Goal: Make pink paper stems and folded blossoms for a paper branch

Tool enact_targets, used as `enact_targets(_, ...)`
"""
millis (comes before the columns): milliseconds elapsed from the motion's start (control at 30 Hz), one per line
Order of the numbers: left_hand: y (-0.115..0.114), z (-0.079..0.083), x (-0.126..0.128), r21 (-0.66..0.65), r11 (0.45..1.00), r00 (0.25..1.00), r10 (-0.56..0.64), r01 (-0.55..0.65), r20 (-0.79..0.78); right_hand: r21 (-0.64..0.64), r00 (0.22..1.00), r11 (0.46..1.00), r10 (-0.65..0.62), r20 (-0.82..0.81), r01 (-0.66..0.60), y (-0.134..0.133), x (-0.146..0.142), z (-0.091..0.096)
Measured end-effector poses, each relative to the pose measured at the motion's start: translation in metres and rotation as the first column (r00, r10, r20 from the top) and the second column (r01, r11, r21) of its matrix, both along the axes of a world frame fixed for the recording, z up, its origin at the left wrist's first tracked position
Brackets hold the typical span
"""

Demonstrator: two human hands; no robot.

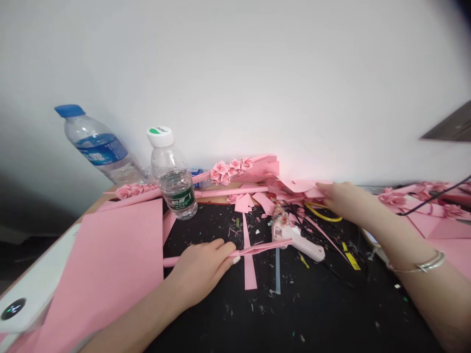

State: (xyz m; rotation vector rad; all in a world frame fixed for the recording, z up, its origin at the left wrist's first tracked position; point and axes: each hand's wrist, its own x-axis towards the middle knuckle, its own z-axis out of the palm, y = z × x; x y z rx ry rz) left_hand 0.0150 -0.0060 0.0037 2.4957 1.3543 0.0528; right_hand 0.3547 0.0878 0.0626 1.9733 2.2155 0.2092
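My left hand [202, 267] rests on the black table [294, 314] and is closed on a thin rolled pink paper stick [257, 249] that runs to the right. My right hand [340, 198] reaches to the far side of the table, fingers pressed on a pile of pink paper scraps [294, 187] by the wall; a silver bracelet [429, 264] sits on that wrist. A pink glue gun [294, 235] lies between the hands. A flat pink paper strip [249, 262] lies under the stick.
A large pink paper sheet [110, 264] covers the left of the table. Two water bottles [174, 176] [97, 147] stand at the back left. Paper roses on sticks [231, 169] lean on the wall. More pink roses [412, 196] lie right. A white device [22, 294] sits far left.
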Motion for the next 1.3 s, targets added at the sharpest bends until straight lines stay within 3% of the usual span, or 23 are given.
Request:
enact_targets(100, 0.0, -0.001, 0.0, -0.004, 1.0, 1.0, 0.0, 0.0, -0.003, 0.174, 0.995, 0.982, -0.08, 0.052, 0.07, -0.002, 0.004, 0.029)
enact_targets(167, 0.0, -0.001, -0.001, -0.011, 1.0, 1.0, -0.003, 0.003, 0.003, 0.318, 0.997, 0.948, -0.039, 0.07, 0.014, -0.004, 0.005, 0.047)
enact_targets(300, 0.001, 0.001, 0.0, -0.018, 1.0, 1.0, 0.0, 0.0, 0.01, 0.555, 0.996, 0.831, -0.081, 0.045, 0.043, -0.011, 0.002, 0.067)
enact_targets(433, 0.0, 0.006, 0.001, -0.033, 0.999, 1.0, -0.001, 0.001, 0.006, 0.686, 0.987, 0.727, 0.107, -0.118, 0.003, -0.016, -0.011, 0.06)
enact_targets(600, 0.0, 0.006, 0.0, -0.022, 1.0, 1.0, -0.001, 0.001, 0.011, 0.765, 0.861, 0.643, 0.366, -0.353, 0.04, -0.021, -0.027, 0.031)
enact_targets(633, 0.0, 0.005, 0.0, -0.016, 1.0, 1.0, -0.002, 0.002, 0.012, 0.766, 0.859, 0.643, 0.395, -0.326, -0.006, -0.02, -0.027, 0.026)
enact_targets(700, 0.0, 0.003, 0.0, -0.008, 1.0, 1.0, -0.003, 0.003, 0.011, 0.681, 0.858, 0.714, 0.443, -0.259, -0.163, -0.017, -0.023, 0.017)
enact_targets(767, 0.0, 0.002, 0.0, -0.009, 1.0, 1.0, -0.005, 0.005, 0.009, 0.503, 0.85, 0.795, 0.488, -0.197, -0.34, -0.011, -0.017, 0.01)
enact_targets(833, 0.0, 0.002, 0.0, -0.008, 1.0, 1.0, -0.003, 0.003, 0.01, 0.284, 0.866, 0.859, 0.477, -0.147, -0.425, -0.003, -0.011, 0.003)
enact_targets(933, 0.0, 0.003, 0.0, -0.001, 1.0, 1.0, -0.001, 0.001, 0.01, 0.099, 0.905, 0.908, 0.415, -0.092, -0.406, 0.011, -0.006, -0.008)
enact_targets(1033, 0.0, 0.003, 0.0, 0.004, 1.0, 1.0, 0.002, -0.002, 0.015, 0.062, 0.917, 0.92, 0.39, -0.08, -0.386, 0.02, -0.004, -0.014)
enact_targets(1133, -0.001, 0.003, 0.0, 0.0, 1.0, 1.0, 0.005, -0.005, 0.02, 0.069, 0.92, 0.929, 0.368, -0.131, -0.362, 0.022, -0.003, -0.007)
enact_targets(1233, -0.002, 0.003, -0.001, -0.003, 1.0, 1.0, 0.01, -0.01, 0.024, 0.095, 0.914, 0.962, 0.275, -0.299, -0.258, 0.014, -0.008, 0.01)
enact_targets(1267, -0.003, 0.004, -0.001, -0.002, 1.0, 1.0, 0.014, -0.014, 0.027, 0.083, 0.869, 0.98, 0.197, -0.455, -0.178, 0.008, -0.012, 0.015)
enact_targets(1300, -0.003, 0.004, -0.001, 0.0, 1.0, 0.999, 0.02, -0.02, 0.029, 0.036, 0.751, 0.993, 0.112, -0.651, -0.116, 0.002, -0.017, 0.019)
